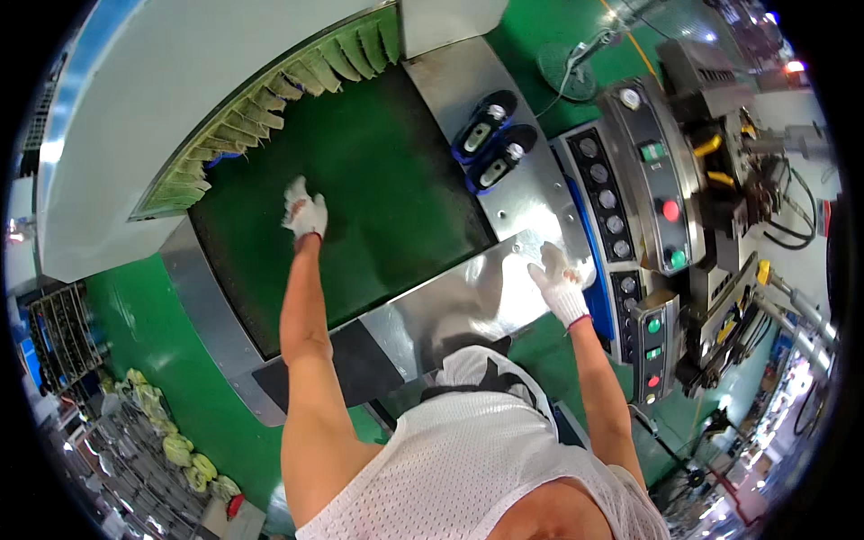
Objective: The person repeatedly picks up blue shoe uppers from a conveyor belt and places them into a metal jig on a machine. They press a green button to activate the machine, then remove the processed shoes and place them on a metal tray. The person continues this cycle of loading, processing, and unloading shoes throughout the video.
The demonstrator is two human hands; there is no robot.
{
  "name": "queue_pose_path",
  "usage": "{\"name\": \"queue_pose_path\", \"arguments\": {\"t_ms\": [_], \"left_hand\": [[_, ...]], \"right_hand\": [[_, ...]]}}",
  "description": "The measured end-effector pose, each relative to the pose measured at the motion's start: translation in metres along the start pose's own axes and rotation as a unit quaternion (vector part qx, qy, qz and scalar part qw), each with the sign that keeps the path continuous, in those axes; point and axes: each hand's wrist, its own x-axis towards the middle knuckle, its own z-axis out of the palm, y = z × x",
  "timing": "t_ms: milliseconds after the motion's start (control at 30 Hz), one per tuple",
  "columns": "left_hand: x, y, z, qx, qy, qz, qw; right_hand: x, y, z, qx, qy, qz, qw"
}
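Observation:
A white knit glove with bare fingertips showing covers my left hand [306,212], which reaches out over the dark green conveyor belt [360,171]. Its fingers are apart and nothing is in them. My right hand [560,286], gloved the same way, is at the right end of the shiny metal front ledge [450,310], fingers apart and holding nothing. Beyond it, two black shoes with blue soles, a farther shoe [477,139] and a nearer shoe [497,171], rest side by side on the metal side plate. Whether either hand touches the surface beneath it, I cannot tell.
A green strip curtain [270,103] hangs at the machine's mouth, with bits of blue showing at it. Control panels [655,171] with buttons and round gauges stand at the right. A fan [567,72] is at the back. Racks [135,450] stand at the lower left.

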Motion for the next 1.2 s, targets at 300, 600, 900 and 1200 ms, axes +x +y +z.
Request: {"name": "queue_pose_path", "arguments": {"t_ms": [300,600,900,1200], "left_hand": [[0.265,-0.144,-0.117,0.203,0.11,-0.167,0.959],[0.333,-0.296,-0.043,0.382,0.012,-0.018,0.924],[0.192,-0.154,-0.052,0.266,0.03,0.015,0.963],[-0.042,0.021,-0.053,-0.062,-0.007,0.207,0.976]], "right_hand": [[0.212,-0.1,0.062,-0.002,0.327,-0.066,0.943],[0.236,-0.109,0.091,-0.042,0.405,-0.103,0.908],[0.229,-0.104,0.085,0.012,0.349,-0.027,0.937],[0.108,-0.122,0.021,-0.002,0.084,-0.11,0.99]]}}
